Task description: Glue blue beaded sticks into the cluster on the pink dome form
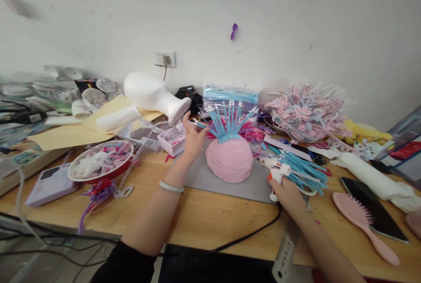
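A pink dome-shaped cap point(229, 160), wrapped in ridged rows, stands on a grey mat point(197, 179). From its top fans a cluster of blue pipe-cleaner stems point(226, 121) tipped with white beads. At the left of this fan, my left hand point(194, 139) has thumb and fingers curled at the outermost blue stem, which leans sideways; the exact contact is partly hidden. My right hand point(287, 193) grips a white hot glue gun point(280, 173) with an orange part, to the right of the cap. Beside it lies a bundle of beaded blue stems point(304, 170).
A white foam head point(148, 94) lies behind my left hand. Left are a red-rimmed bowl point(73, 173) of trimmings and a lilac box point(173, 142). Right are a pink hairbrush point(357, 217), a dark tablet-like slab point(375, 213) and a pink decorated piece point(305, 112). A black cord point(253, 232) crosses the front.
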A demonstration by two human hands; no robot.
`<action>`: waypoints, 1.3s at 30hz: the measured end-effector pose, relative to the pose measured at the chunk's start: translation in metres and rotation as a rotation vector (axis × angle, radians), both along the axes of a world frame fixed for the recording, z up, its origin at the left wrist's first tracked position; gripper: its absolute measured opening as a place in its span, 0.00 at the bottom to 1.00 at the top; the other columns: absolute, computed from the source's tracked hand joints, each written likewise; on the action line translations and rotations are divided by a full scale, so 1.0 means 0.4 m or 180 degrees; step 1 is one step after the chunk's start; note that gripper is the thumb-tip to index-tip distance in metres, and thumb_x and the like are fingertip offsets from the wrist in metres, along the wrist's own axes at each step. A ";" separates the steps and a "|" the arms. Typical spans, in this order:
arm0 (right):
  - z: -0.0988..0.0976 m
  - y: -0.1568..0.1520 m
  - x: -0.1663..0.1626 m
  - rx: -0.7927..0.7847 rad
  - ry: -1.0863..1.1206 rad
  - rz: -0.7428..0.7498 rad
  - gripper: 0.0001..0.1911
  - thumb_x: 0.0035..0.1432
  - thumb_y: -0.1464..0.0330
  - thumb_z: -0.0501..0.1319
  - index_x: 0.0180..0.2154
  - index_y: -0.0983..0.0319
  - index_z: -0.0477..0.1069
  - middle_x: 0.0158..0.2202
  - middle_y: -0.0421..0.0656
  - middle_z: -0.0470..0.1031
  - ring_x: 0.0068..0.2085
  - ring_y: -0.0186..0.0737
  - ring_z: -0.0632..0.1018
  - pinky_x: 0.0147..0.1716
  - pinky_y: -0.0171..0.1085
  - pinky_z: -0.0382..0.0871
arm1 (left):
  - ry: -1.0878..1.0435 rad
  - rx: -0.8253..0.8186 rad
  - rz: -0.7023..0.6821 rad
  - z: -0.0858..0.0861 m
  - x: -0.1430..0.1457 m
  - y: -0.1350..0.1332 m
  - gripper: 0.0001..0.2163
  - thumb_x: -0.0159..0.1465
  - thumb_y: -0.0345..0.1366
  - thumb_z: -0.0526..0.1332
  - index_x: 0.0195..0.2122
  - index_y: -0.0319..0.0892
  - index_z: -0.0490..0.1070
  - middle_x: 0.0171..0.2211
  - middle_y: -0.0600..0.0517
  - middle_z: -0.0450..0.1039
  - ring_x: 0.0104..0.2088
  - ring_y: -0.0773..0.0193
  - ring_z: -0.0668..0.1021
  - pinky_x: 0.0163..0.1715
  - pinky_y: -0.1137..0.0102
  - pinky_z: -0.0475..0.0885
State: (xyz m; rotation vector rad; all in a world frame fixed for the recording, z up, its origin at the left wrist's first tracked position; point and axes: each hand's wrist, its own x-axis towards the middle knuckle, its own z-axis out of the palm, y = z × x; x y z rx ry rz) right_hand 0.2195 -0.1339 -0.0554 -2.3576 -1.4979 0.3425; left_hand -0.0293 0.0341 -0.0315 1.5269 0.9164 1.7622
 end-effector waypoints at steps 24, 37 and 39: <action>0.008 0.002 -0.003 -0.0066 0.0022 0.0090 0.15 0.54 0.62 0.48 0.30 0.64 0.68 0.29 0.48 0.72 0.34 0.42 0.71 0.29 0.33 0.58 | 0.0688 0.0048 0.0356 -0.016 0.025 0.013 0.14 0.58 0.27 0.52 0.44 0.41 0.65 0.35 0.50 0.69 0.35 0.65 0.71 0.41 0.66 0.66; 0.011 0.003 -0.005 -0.0110 -0.0054 0.0080 0.16 0.54 0.62 0.48 0.32 0.65 0.69 0.31 0.48 0.73 0.34 0.42 0.71 0.30 0.33 0.58 | -0.0219 -0.0079 0.0225 -0.021 0.055 0.000 0.11 0.54 0.27 0.57 0.34 0.44 0.54 0.28 0.58 0.63 0.30 0.70 0.71 0.35 0.71 0.67; 0.014 0.002 -0.007 -0.0082 -0.0061 0.0073 0.16 0.54 0.62 0.49 0.34 0.65 0.70 0.34 0.50 0.74 0.36 0.44 0.72 0.31 0.33 0.58 | 0.0001 -0.0052 0.0376 -0.019 0.054 -0.004 0.09 0.55 0.28 0.57 0.31 0.43 0.55 0.26 0.58 0.62 0.29 0.70 0.70 0.34 0.72 0.67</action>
